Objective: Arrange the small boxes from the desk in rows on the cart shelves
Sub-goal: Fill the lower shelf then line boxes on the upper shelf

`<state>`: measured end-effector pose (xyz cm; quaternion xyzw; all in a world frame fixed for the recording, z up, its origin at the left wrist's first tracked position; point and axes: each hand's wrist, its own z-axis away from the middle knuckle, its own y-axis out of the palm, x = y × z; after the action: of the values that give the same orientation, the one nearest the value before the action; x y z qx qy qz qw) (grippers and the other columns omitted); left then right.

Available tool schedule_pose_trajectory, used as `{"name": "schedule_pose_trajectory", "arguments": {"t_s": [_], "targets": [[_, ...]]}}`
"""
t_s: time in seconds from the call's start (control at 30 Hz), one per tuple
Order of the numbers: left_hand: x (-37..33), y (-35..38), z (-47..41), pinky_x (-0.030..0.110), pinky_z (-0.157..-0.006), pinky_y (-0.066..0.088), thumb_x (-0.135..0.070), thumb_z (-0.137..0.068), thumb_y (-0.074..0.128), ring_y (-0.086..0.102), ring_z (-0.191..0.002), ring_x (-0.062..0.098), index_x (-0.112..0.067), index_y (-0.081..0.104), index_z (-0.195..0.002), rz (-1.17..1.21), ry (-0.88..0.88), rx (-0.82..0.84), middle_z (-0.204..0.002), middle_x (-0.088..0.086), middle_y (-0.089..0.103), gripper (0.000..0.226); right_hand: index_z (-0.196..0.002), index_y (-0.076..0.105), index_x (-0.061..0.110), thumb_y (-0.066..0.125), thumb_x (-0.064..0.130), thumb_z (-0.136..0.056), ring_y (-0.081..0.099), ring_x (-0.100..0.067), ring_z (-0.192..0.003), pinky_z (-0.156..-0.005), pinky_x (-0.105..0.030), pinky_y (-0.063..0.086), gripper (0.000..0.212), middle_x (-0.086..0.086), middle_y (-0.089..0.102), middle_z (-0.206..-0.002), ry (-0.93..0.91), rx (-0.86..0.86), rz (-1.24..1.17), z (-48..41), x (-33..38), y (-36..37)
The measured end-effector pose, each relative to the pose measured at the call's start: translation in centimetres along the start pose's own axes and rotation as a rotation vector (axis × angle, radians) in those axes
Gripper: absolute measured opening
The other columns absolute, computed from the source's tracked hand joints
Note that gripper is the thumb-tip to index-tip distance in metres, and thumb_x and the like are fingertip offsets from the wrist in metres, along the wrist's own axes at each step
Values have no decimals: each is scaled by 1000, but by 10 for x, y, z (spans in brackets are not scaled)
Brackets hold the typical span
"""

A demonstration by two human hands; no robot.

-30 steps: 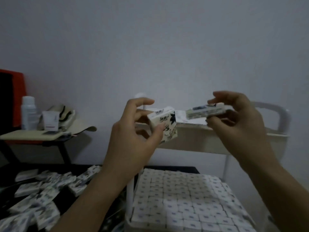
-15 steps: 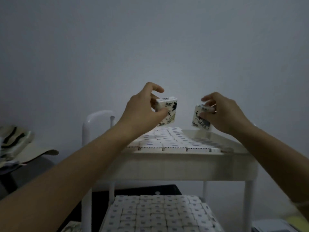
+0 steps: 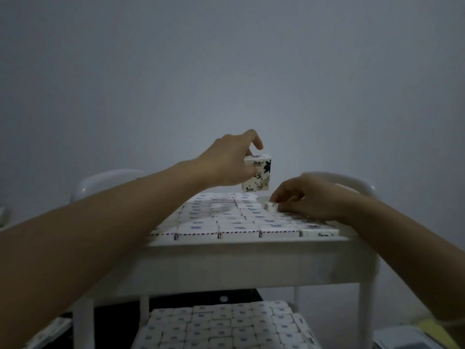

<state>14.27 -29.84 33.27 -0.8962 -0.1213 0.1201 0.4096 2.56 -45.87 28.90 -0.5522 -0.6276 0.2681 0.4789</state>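
Note:
My left hand (image 3: pixel 227 163) holds a small white box with a dark flower print (image 3: pixel 258 177) upright in the air, just above the far end of the cart's top shelf (image 3: pixel 251 250). My right hand (image 3: pixel 305 199) is down on the right side of that shelf and pinches a second small box (image 3: pixel 271 206) at the far end of the right-hand row. Several rows of small white boxes (image 3: pixel 226 220) cover the top shelf. More rows of boxes (image 3: pixel 221 326) fill the lower shelf.
The white cart has curved handles at the back left (image 3: pixel 105 181) and back right (image 3: pixel 352 182), close to a plain grey wall. A dark desk edge with loose boxes (image 3: pixel 47 333) shows at the bottom left. Something pale and flat (image 3: pixel 412 341) lies at the bottom right.
The view has swung from the desk to the cart's top shelf. My right hand has dropped with its box from the air onto the shelf's right side. My left hand has carried its box over the far end.

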Motion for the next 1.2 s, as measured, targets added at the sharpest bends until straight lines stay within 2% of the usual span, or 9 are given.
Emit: {"name": "schedule_pose_trajectory", "arguments": {"t_s": [0.1, 0.4, 0.5, 0.67, 0.83, 0.93, 1.0, 1.07, 1.2], "targets": [[-4, 3, -12, 31, -82, 54, -21, -88, 67, 61, -101, 18, -25, 48, -121, 1, 5, 23, -113, 0, 64, 38, -91, 69, 39, 64, 22, -91, 60, 4, -83, -78, -15, 46, 18, 24, 62, -83, 13, 2, 24, 3, 2, 0], [-10, 26, -24, 24, -75, 49, -28, -82, 75, 59, -91, 12, -22, 56, -110, 97, -7, 100, -108, -3, 61, 34, -114, 48, 21, 49, -4, -86, 57, -12, -88, -63, -22, 42, 37, 6, 62, -103, 114, -154, 5, 13, 8, 3], [-8, 34, -19, 20, -72, 48, -36, -79, 77, 59, -89, 8, -24, 57, -106, 133, -25, 193, -104, -6, 61, 36, -123, 43, 17, 49, 3, -90, 56, -17, -91, -67, -27, 43, 36, 3, 60, -104, 59, -143, 72, 18, 15, 2], [-5, 44, -9, 27, -91, 50, -35, -86, 70, 65, -97, 10, -23, 64, -107, 146, -58, 380, -102, -7, 70, 25, -122, 46, 21, 46, -5, -88, 56, -15, -93, -74, -30, 48, 43, 4, 57, -107, 77, -240, 91, 19, 18, 1], [-13, 35, 2, 29, -101, 43, -10, -94, 47, 57, -113, 15, -29, 69, -112, 45, -77, 480, -124, -3, 64, 35, -110, 51, 28, 41, -10, -86, 57, -14, -96, -81, -34, 50, 46, 8, 60, -101, -21, -400, 65, 21, 32, 1], [-18, 10, 19, 17, -90, 37, -2, -94, 43, 55, -109, 7, -27, 68, -115, 12, -75, 340, -124, -9, 63, 42, -110, 56, 24, 47, 3, -93, 58, -7, -86, -76, -29, 49, 28, 11, 62, -97, -157, -504, -37, 36, 58, 7], [-19, -14, 46, 6, -73, 36, -3, -94, 45, 55, -84, -5, -28, 70, -106, 4, -44, 143, -95, -21, 64, 37, -107, 57, 24, 51, 15, -93, 59, -5, -79, -70, -28, 52, 17, 17, 61, -89, -281, -580, -107, 51, 80, 16], [-17, -37, 87, 5, -59, 38, -8, -95, 49, 57, -64, -6, -35, 64, -86, 88, -11, -24, -68, -27, 62, 32, -103, 56, 25, 53, 25, -92, 59, -4, -75, -63, -22, 51, 11, 21, 58, -80, -414, -619, -182, 69, 105, 28], [3, -61, 190, 19, -42, 44, -10, -94, 56, 54, -43, 5, -20, 58, -89, 384, -99, -264, -73, -10, 70, 11, -102, 56, 24, 54, 27, -90, 58, -8, -74, -60, -19, 45, 12, 16, 58, -82, -621, -491, -258, 103, 153, 69]]}}
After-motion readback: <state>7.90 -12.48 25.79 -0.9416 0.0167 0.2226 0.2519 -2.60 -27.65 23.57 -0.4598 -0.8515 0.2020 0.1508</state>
